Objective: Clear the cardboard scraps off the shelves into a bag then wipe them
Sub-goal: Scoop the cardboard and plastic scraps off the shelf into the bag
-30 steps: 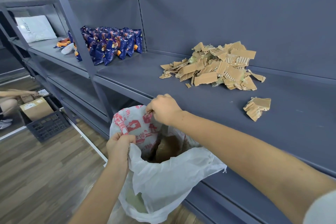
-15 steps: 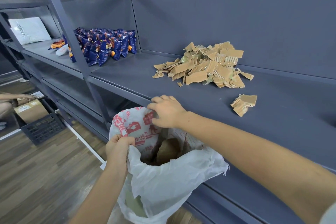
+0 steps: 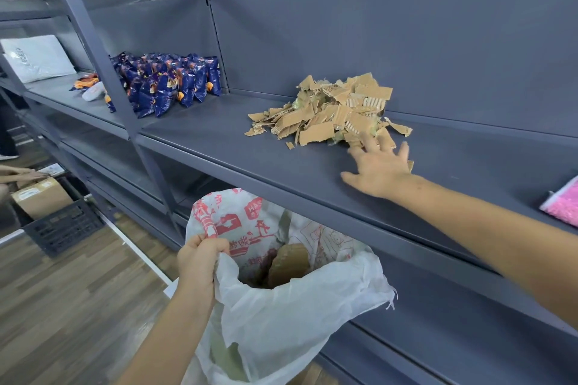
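Right hand (image 3: 380, 166): fingers straight and spread, holding nothing. It has left the rim of the bag (image 3: 281, 322) and now reaches over the shelf (image 3: 219, 147) above the bag, fingertips at the near edge of the cardboard scrap pile (image 3: 337, 109).
Small scrap clump (image 3: 410, 165): mostly hidden under that hand, one corner showing.
Left hand (image 3: 200, 262): fist closed on the bag's near rim, as before, holding the mouth open.
Bag: white with red print, hanging below the shelf edge, brown cardboard inside.
Blue snack packets (image 3: 169, 84): on the shelf, up and left of the bag.
Pink packet (image 3: 563, 206): newly in view, on the shelf, right of the bag.
Cardboard box (image 3: 40, 197): in a crate on the floor, far left of the bag.
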`<state>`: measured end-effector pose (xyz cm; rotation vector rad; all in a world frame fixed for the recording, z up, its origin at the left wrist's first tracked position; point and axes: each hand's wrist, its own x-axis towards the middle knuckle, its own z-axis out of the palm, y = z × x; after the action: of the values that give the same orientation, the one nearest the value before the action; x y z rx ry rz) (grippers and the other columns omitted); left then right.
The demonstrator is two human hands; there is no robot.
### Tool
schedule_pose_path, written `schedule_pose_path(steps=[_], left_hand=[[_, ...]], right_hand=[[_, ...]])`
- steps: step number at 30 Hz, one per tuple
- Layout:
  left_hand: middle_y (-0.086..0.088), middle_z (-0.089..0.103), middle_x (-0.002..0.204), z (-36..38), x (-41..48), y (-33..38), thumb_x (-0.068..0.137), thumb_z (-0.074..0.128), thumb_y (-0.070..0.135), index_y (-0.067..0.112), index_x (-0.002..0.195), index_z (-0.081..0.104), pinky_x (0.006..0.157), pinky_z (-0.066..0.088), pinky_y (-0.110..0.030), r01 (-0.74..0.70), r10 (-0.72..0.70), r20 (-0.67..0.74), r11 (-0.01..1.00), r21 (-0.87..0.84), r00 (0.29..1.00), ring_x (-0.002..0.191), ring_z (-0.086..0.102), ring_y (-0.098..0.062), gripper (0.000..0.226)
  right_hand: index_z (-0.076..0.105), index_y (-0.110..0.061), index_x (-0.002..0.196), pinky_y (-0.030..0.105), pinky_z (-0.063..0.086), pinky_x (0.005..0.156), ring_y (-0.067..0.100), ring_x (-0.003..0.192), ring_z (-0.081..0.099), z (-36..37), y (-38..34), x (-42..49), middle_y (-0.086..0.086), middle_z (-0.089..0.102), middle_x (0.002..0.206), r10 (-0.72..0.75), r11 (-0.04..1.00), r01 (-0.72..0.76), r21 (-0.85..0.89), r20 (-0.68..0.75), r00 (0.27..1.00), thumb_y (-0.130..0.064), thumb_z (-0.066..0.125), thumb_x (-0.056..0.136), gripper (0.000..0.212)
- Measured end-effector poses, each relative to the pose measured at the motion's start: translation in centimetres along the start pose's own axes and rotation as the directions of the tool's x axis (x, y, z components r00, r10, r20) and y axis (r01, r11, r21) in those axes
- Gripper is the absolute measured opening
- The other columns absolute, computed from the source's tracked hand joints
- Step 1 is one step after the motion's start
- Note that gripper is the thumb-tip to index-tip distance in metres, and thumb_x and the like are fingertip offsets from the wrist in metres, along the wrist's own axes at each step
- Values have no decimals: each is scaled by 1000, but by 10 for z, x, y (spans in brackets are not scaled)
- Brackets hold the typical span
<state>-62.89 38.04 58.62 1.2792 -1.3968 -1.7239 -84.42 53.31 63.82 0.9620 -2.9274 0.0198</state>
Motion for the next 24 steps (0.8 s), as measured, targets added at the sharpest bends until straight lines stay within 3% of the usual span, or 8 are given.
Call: schedule_pose_path(steps=[5, 11, 16, 24], left_hand=[[-9, 56, 104, 7, -7, -5, 82, 55, -1, 11, 98, 55, 84, 50, -40, 1, -1, 34, 1000, -2, 999, 99, 53, -28, 20], [-8, 55, 98, 12, -13, -9, 82, 55, -2, 8, 99, 55, 74, 47, -30, -13, 13, -7, 1000, 0, 1000, 96, 51, -27, 20], [-5, 51, 81, 16, -15, -8, 78, 54, -6, 6, 92, 54, 67, 46, -29, 14, -14, -31, 1000, 3, 999, 82, 51, -24, 19], [-7, 48, 73, 23, -28, -3, 79, 50, -8, 11, 69, 49, 59, 42, -26, -2, 2, -60, 1000, 3, 998, 67, 47, -18, 22]], right_hand=[[29, -20, 144, 53, 14, 114, 32, 144, 9, 5, 25, -8, 7, 11, 156, 19, 991, -28, 130, 74, 997, -51, 37, 95, 59], [25, -20, 146, 47, 12, 116, 27, 145, 13, 16, 12, -13, 6, 17, 157, -126, 980, 111, 167, 83, 989, -46, 32, 98, 55], [25, -17, 146, 41, 7, 117, 26, 146, 13, 16, -17, -23, 8, 17, 157, -293, 933, 274, 233, 52, 955, -40, 33, 99, 53], [25, -20, 147, 43, 1, 118, 26, 146, 6, 21, -61, -46, 5, 18, 157, -575, 810, 564, 160, 25, 818, -37, 37, 99, 52]])
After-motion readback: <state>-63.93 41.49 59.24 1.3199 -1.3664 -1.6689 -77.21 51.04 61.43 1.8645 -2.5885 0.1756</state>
